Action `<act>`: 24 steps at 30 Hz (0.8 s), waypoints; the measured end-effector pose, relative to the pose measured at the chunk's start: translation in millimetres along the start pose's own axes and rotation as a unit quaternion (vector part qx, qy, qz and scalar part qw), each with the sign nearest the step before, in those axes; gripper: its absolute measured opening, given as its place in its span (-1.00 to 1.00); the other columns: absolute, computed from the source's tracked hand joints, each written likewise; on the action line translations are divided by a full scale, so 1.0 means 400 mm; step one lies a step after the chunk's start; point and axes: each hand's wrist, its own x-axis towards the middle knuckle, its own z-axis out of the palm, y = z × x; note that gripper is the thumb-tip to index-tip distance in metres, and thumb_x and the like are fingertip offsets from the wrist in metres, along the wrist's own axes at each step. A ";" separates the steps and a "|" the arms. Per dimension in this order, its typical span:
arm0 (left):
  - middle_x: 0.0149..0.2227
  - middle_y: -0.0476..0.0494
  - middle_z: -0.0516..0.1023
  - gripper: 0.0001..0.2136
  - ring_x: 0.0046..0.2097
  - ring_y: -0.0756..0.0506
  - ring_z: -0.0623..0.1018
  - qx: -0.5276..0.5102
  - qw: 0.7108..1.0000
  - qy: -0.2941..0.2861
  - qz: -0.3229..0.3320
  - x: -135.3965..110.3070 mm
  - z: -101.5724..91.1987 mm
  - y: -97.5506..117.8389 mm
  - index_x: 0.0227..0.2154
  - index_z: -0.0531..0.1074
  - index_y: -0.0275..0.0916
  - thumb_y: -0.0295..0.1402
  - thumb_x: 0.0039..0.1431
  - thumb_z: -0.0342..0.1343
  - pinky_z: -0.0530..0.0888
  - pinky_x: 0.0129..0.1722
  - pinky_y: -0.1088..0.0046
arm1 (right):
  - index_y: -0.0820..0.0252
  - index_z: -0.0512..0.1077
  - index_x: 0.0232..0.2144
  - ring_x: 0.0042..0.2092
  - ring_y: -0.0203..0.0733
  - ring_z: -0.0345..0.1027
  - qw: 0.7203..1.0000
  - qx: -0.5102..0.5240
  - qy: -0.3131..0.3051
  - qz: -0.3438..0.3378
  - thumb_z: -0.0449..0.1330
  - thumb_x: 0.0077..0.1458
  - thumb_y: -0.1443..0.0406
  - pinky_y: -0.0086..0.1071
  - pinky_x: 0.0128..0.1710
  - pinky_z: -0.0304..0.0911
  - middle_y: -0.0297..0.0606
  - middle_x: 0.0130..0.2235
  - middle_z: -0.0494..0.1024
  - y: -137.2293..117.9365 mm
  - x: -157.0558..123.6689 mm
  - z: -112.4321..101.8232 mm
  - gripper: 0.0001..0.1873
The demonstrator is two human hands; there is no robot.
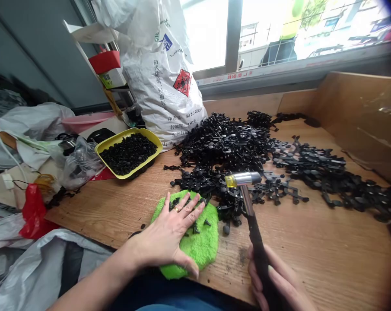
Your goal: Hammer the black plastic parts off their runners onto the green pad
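Note:
My left hand (171, 235) lies flat with fingers spread on a green fuzzy cloth (200, 244) at the table's near edge, pressing on small black plastic parts (195, 226) that rest on the cloth. My right hand (274, 280) grips the black handle of a small hammer (247, 194). The hammer's silver head with a yellow tip is raised over the near edge of a big heap of black plastic parts (247, 151).
A yellow tray (116, 144) full of small black pieces stands at the left of the wooden table (312, 242). A large white sack (163, 73) leans behind it. Brown cardboard walls (360, 112) stand at the right. Plastic bags and clutter fill the left side.

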 end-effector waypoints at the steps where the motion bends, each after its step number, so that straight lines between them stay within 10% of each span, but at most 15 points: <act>1: 0.29 -0.26 -0.26 0.02 0.26 -0.39 -0.19 0.005 1.000 0.001 -0.004 0.006 0.001 0.000 0.23 -0.40 -0.14 0.20 -0.20 0.01 -0.38 0.08 -0.19 | 0.20 0.25 -0.16 -0.64 -0.39 0.13 1.000 0.004 -0.004 -0.009 -0.01 0.10 0.02 -0.50 -0.68 0.04 -0.34 -0.51 0.30 0.000 0.000 0.003 -0.59; 14: 0.29 -0.14 -0.32 -0.01 0.25 -0.43 -0.23 0.028 1.000 -0.003 0.002 -0.022 0.010 0.032 0.21 -0.35 0.05 0.24 -0.26 0.01 -0.40 0.02 -0.28 | 0.18 0.28 -0.21 -0.64 -0.39 0.13 0.994 0.034 -0.008 -0.108 -0.03 0.16 0.17 -0.50 -0.69 0.05 -0.38 -0.52 0.27 -0.014 -0.015 0.024 -0.76; 24: 0.29 -0.15 -0.26 -0.27 0.27 -0.22 -0.15 -0.072 0.975 0.191 -0.087 -0.111 0.015 -0.069 0.22 -0.37 -0.11 0.14 0.05 -0.44 -0.17 0.18 0.00 | 0.17 0.28 -0.27 -0.66 -0.41 0.14 0.991 0.027 0.013 -0.131 -0.01 0.14 0.18 -0.53 -0.72 0.03 -0.41 -0.55 0.29 -0.008 -0.015 0.030 -0.81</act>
